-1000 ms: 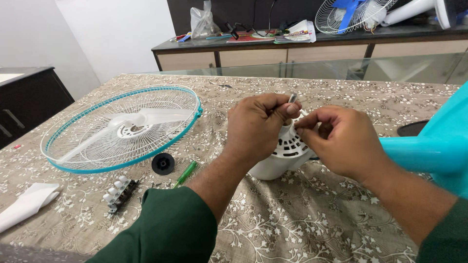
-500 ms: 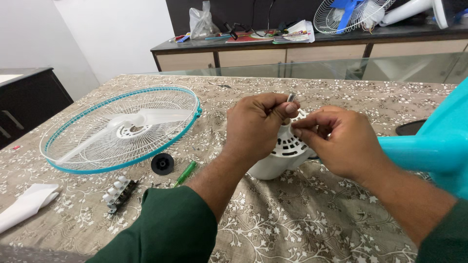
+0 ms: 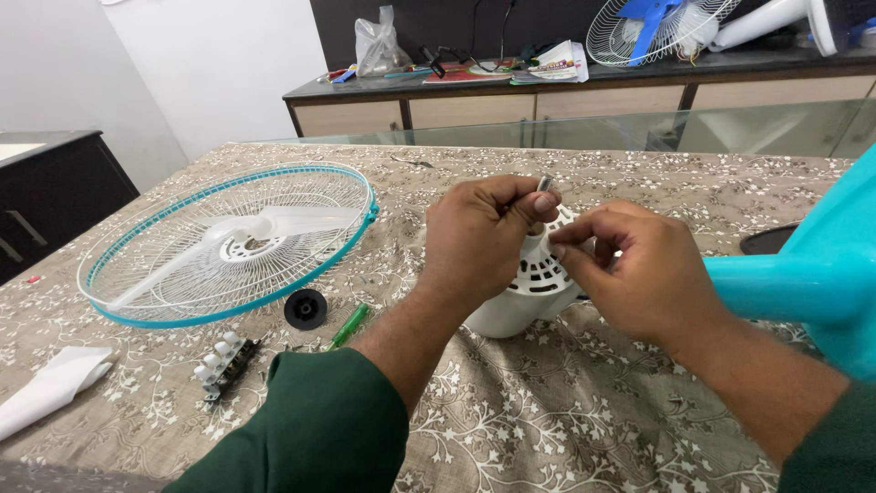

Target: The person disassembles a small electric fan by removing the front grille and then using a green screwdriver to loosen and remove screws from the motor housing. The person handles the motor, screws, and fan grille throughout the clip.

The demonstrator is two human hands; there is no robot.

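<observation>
The white fan motor housing (image 3: 529, 292) sits near the table's (image 3: 566, 429) middle. The left hand (image 3: 479, 237) pinches its metal shaft (image 3: 545, 183); the right hand (image 3: 639, 269) pinches the vented face (thumb and forefinger closed). A fan grille (image 3: 228, 242) lies toward the left edge.

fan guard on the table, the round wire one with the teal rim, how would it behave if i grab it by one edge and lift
The fan guard is thin white wire in a wide hoop, so it probably feels light for its size. Held by one edge it would likely flex and sag a little. The white blade seems to lie loose inside it and could slide out if tilted.
</observation>
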